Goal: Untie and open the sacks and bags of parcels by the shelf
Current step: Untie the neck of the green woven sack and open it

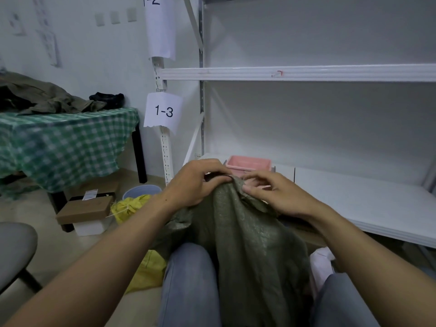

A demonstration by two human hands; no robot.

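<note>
An olive-green woven sack stands between my knees in front of the white shelf. My left hand grips the gathered top of the sack, fingers curled over it. My right hand pinches the sack's top edge just to the right, fingertips close to the left hand. Any tie at the neck is hidden under my fingers. A yellow sack, tied with white string, lies on the floor to the left, and more yellow fabric shows beside my left leg.
A pink basket sits on the lowest shelf board behind my hands. Cardboard boxes and a blue bucket stand by a table with a green checked cloth. A grey chair is at far left. A white bag lies by my right knee.
</note>
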